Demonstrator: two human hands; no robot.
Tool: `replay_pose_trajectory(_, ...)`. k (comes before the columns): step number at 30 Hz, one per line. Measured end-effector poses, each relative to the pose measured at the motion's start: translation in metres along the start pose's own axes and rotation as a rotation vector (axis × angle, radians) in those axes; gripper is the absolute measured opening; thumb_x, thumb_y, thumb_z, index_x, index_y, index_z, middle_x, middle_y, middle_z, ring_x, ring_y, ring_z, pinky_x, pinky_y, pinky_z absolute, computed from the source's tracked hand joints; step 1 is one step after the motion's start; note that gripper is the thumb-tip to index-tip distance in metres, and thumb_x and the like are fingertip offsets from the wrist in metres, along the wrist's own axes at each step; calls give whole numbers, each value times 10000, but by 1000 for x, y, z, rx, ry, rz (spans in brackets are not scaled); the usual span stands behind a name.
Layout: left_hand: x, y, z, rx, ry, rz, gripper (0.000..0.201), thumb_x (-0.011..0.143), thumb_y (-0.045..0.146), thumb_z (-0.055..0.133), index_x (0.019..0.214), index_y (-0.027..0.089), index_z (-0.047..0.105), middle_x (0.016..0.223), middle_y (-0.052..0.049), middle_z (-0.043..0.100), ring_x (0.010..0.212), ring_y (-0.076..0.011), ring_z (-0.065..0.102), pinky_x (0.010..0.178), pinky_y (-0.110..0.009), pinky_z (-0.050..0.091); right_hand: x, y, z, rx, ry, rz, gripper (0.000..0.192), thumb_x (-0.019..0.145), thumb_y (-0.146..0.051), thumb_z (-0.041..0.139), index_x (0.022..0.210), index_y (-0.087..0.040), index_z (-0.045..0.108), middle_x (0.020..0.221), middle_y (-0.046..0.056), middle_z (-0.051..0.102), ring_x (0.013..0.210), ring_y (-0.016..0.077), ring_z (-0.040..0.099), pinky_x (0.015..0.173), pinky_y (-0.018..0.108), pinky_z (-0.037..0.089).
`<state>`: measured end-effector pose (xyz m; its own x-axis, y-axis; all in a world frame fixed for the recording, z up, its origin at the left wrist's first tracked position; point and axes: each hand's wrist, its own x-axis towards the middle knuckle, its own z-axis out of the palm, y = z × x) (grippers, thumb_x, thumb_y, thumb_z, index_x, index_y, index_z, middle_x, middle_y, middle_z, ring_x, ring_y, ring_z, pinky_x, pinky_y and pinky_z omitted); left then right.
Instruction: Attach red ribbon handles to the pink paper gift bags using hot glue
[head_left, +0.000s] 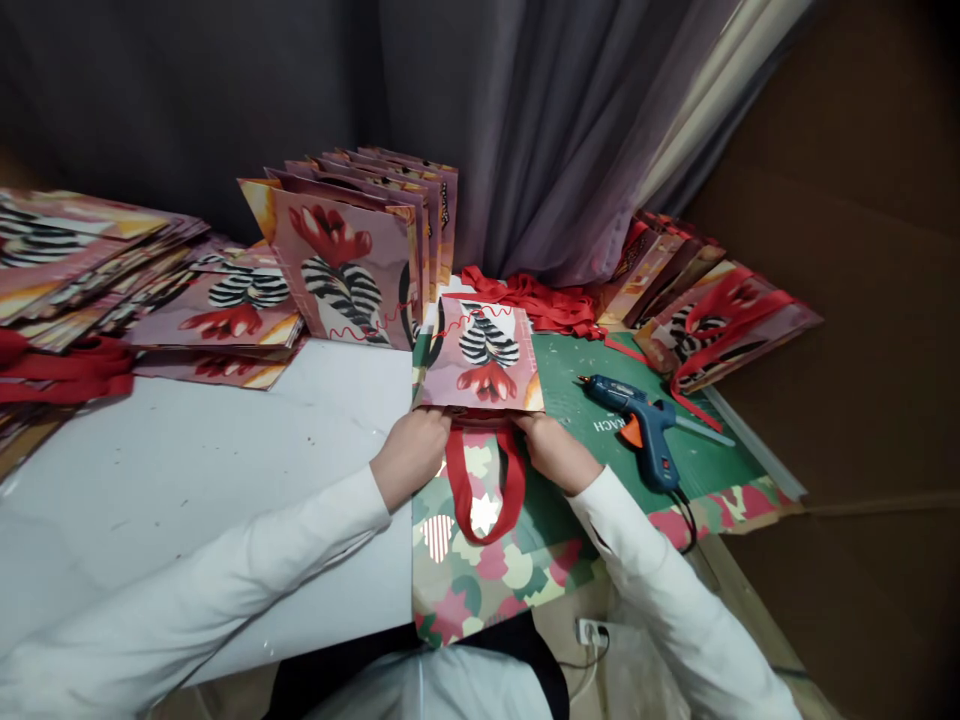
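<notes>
A paper gift bag [487, 352], printed with a zebra-striped shape and a red flower, lies upside down before me with its mouth towards me. At the left corner of the mouth, my left hand [414, 450] is closed on the edge. My right hand [559, 450] grips the right corner in the same way. The fingertips of both hands are hidden at or inside the mouth. A red ribbon handle [486, 530] loops out of the bag between my hands, over a patterned paper sheet [517, 570].
A blue glue gun [637, 425] lies on the green board [570, 365] at right. Red ribbons [532, 300] are heaped behind the bag. More bags stand behind [345, 265] and at right [720, 325]; flat bags [67, 260] are stacked at left on the white table [225, 450].
</notes>
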<state>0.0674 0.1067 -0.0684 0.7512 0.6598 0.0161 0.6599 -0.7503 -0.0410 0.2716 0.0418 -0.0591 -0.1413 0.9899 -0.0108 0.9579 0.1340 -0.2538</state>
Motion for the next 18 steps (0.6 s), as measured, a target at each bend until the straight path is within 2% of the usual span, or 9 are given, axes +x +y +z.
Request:
replay_pose_trajectory(2, 2, 1, -4, 6, 42, -3, 318, 828, 88, 460, 1089, 54, 639, 1055, -192, 639, 983, -306, 598, 808, -397, 479, -7, -3, -3, -102, 3, 0, 454, 867, -30, 421, 1282, -162, 547, 1264, 131, 613, 1047, 222, 621, 854, 317, 460)
replay_pose_trajectory(4, 4, 2, -10, 28, 111, 4, 406, 852, 118, 460, 1241, 63, 561, 1153, -192, 602, 1045, -312, 562, 842, -408, 462, -13, -7, -1, -252, 63, 31, 443, 906, -66, 377, 1325, -126, 506, 1324, 174, 558, 1084, 262, 586, 841, 368, 443)
replay_pose_trajectory(6, 5, 2, -15, 64, 183, 48, 395, 891, 116, 416, 1258, 92, 559, 1122, -168, 613, 1004, -288, 565, 825, -397, 454, -15, -11, 2, -344, 153, 45, 468, 943, -117, 346, 1406, -114, 412, 1374, 191, 511, 1138, 287, 534, 851, 401, 411)
replay_pose_trajectory(8, 5, -2, -20, 91, 260, 112, 370, 929, 104, 348, 1181, 121, 618, 1043, -145, 640, 924, -257, 576, 788, -384, 448, -13, -9, 4, -356, 265, 45, 493, 964, -150, 334, 1456, -130, 336, 1386, 173, 511, 1184, 281, 489, 900, 412, 365)
replay_pose_trajectory(11, 3, -9, -27, 108, 423, 189, 372, 950, 102, 327, 1127, 163, 649, 1074, -128, 657, 916, -237, 576, 770, -376, 437, -4, -1, 5, -320, 451, -25, 424, 970, -153, 359, 1383, -167, 456, 1277, 110, 617, 1175, 232, 488, 979, 392, 279)
replay_pose_trajectory(14, 0, -11, -34, 164, 556, 255, 331, 937, 98, 380, 1114, 161, 652, 1007, -108, 681, 843, -217, 586, 724, -356, 439, 6, 7, 4, -301, 702, -142, 318, 952, -116, 394, 1149, -183, 635, 1039, 53, 720, 967, 183, 560, 949, 354, 283)
replay_pose_trajectory(16, -4, -5, -37, 228, 542, 220, 316, 915, 85, 410, 1114, 124, 652, 902, -108, 685, 777, -217, 591, 708, -352, 450, 10, 6, 4, -318, 836, -185, 287, 941, -101, 414, 1036, -181, 673, 899, 32, 731, 829, 166, 555, 900, 345, 300)
replay_pose_trajectory(18, -9, 5, -37, 299, 455, 77, 338, 882, 54, 424, 1147, 51, 634, 909, -152, 685, 814, -247, 614, 761, -375, 471, 12, 2, 6, -353, 883, -189, 278, 937, -94, 426, 1022, -180, 676, 840, 26, 723, 775, 160, 537, 857, 347, 301)
